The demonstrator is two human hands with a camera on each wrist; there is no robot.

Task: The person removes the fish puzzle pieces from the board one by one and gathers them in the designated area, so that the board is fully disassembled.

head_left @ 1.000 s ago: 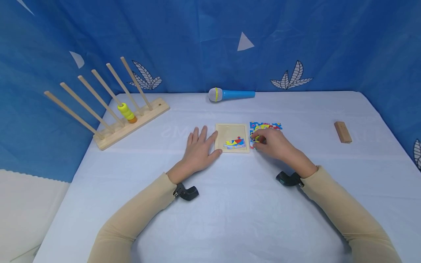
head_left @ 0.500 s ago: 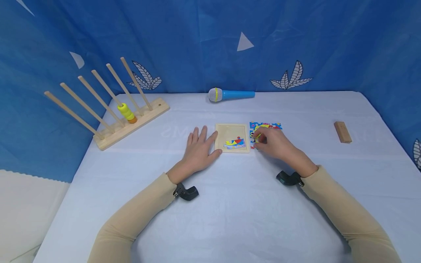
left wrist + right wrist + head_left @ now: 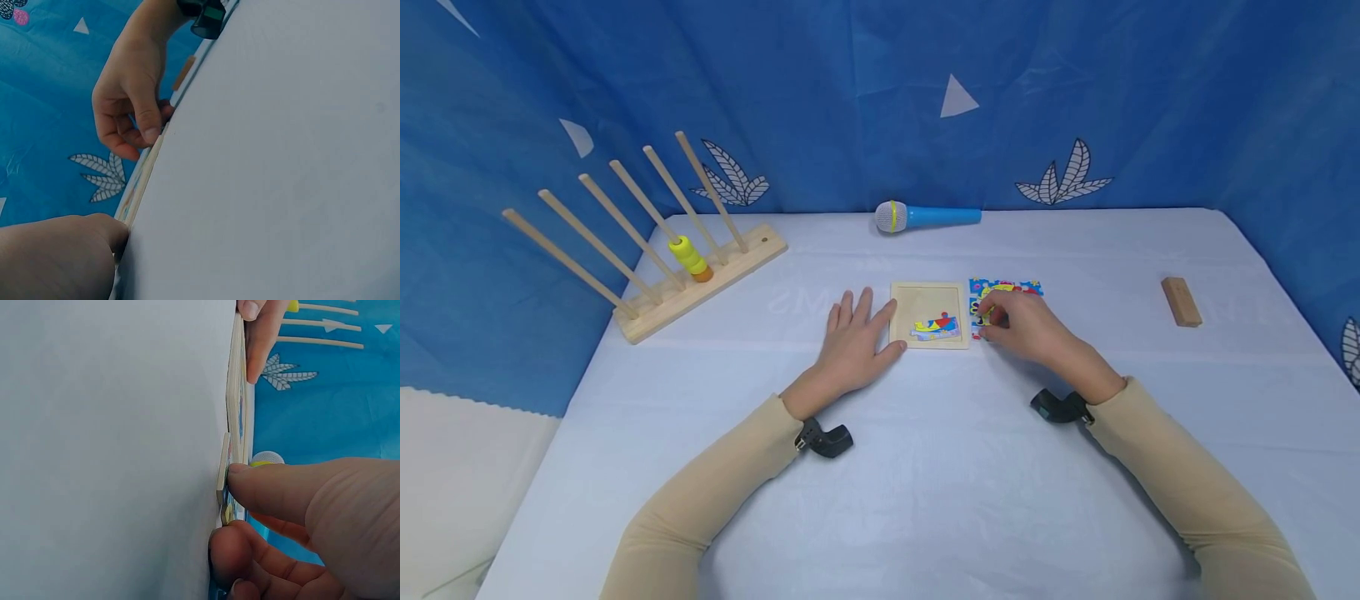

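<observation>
A square wooden puzzle tray [image 3: 928,285] lies mid-table, with a few joined jigsaw pieces [image 3: 936,325] in its lower right corner. My left hand [image 3: 853,346] rests flat to its left, fingers spread, thumb and index finger at the tray's left edge. Right beside the tray lie brightly coloured jigsaw pieces [image 3: 1028,287], partly covered by my right hand [image 3: 1028,327]. Thumb and index finger of that hand pinch a puzzle piece [image 3: 223,472]; the right wrist view shows the thumb on its face and the piece's pale wooden edge close to the tray.
A wooden stand [image 3: 662,312] with several upright pegs and yellow beads [image 3: 687,253] stands at the back left. A blue toy microphone [image 3: 942,216] lies along the back edge. Far right is a brown wooden block [image 3: 1182,302]. A blue curtain [image 3: 850,100] hangs behind the table.
My right fingers have shifted very slightly over the pieces at the tray's right side. The left hand, tray and the pieces in it have stayed put.
</observation>
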